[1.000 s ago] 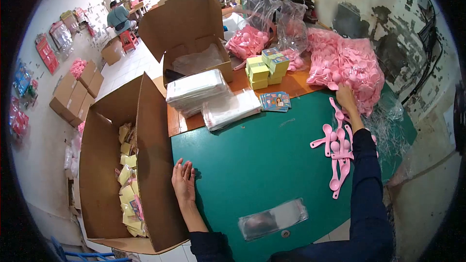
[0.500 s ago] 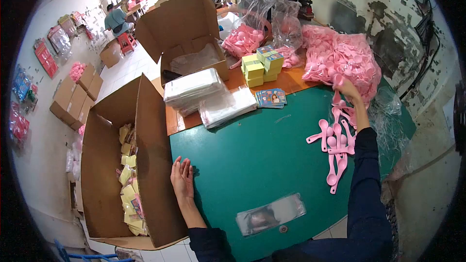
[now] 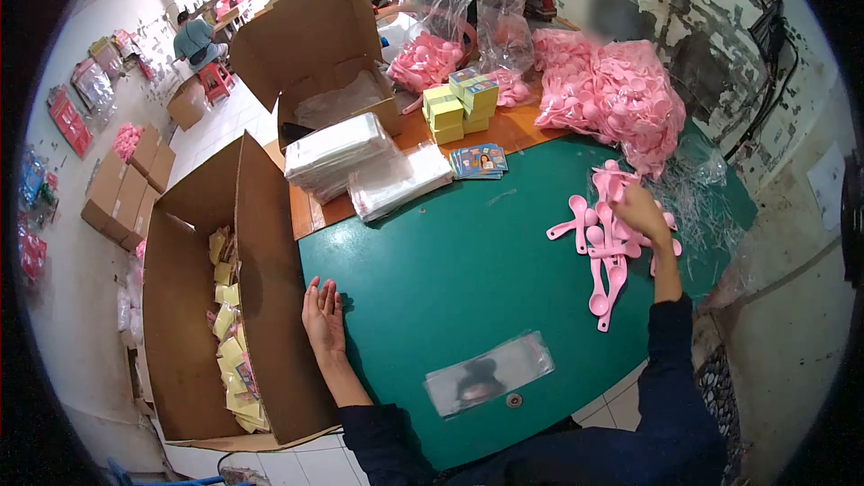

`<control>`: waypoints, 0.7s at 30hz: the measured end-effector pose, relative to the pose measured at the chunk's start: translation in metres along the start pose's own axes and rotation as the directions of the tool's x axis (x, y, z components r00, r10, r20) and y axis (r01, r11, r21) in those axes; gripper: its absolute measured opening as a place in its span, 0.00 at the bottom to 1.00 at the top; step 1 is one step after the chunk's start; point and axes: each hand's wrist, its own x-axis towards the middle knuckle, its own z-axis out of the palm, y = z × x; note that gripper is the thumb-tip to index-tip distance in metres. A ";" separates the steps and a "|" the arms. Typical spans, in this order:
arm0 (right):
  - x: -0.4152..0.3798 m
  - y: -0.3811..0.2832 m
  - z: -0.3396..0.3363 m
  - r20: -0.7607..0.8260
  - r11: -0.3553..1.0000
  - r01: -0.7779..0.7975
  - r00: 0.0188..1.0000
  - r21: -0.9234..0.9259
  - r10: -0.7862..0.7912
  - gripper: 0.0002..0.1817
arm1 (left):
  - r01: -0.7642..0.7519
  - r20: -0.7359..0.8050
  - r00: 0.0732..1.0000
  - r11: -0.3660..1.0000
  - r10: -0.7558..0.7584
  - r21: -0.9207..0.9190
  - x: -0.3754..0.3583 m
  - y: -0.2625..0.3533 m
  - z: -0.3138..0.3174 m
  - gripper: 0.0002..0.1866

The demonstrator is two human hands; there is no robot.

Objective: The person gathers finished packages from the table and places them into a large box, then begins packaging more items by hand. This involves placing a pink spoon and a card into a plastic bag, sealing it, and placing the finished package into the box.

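Glossy, pale pink plastic spoons [image 3: 598, 303], with rounded bowls and flat handles with a hole near the end, lie crossed in a loose pile on the right of the green tabletop [image 3: 387, 306]. The right hand [image 3: 641, 212] reaches onto the pile's upper part, fingers bent downward. The left hand [image 3: 324, 319] lies palm up near the tabletop's left edge, fingers loosely curled and slightly apart. Two stacks of clear plastic sleeves [image 3: 337, 151] stand beside one fanned set of blue printed cards [image 3: 479, 161]; two open brown cardboard boxes [image 3: 286, 306] are in view, one large, one smaller. The right hand covers some spoons, so their total cannot be counted, nor can I tell whether its fingers clamp one. Wrinkled clear plastic blurs the spoons in the bulging bag [image 3: 641, 94] behind.
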 end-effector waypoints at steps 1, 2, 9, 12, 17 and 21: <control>-0.015 0.009 0.006 0.083 0.987 -0.145 0.985 -0.076 0.151 0.15 | 0.002 -0.008 1.000 1.000 -0.002 0.003 -0.001 0.001 0.000 0.23; -0.030 0.018 0.012 0.152 0.947 -0.277 0.941 -0.162 0.302 0.15 | 0.003 -0.016 1.000 1.000 -0.003 0.006 -0.001 0.001 0.002 0.23; -0.061 -0.044 0.035 0.137 0.989 -0.146 0.980 0.005 0.144 0.10 | -0.028 0.001 1.000 0.999 0.028 0.018 0.000 -0.001 0.004 0.21; -0.050 -0.054 0.043 0.069 0.986 -0.081 0.995 0.147 0.072 0.10 | -0.034 0.012 0.999 0.999 0.034 0.004 0.000 -0.003 0.000 0.20; -0.045 -0.051 0.030 0.173 0.955 -0.192 0.973 0.225 0.154 0.13 | -0.036 -0.008 0.999 0.998 0.036 0.046 -0.006 0.000 0.005 0.21; -0.059 -0.060 0.011 0.251 0.867 -0.194 0.965 0.459 0.083 0.18 | -0.072 0.013 0.997 0.990 0.071 0.121 -0.004 -0.003 0.007 0.21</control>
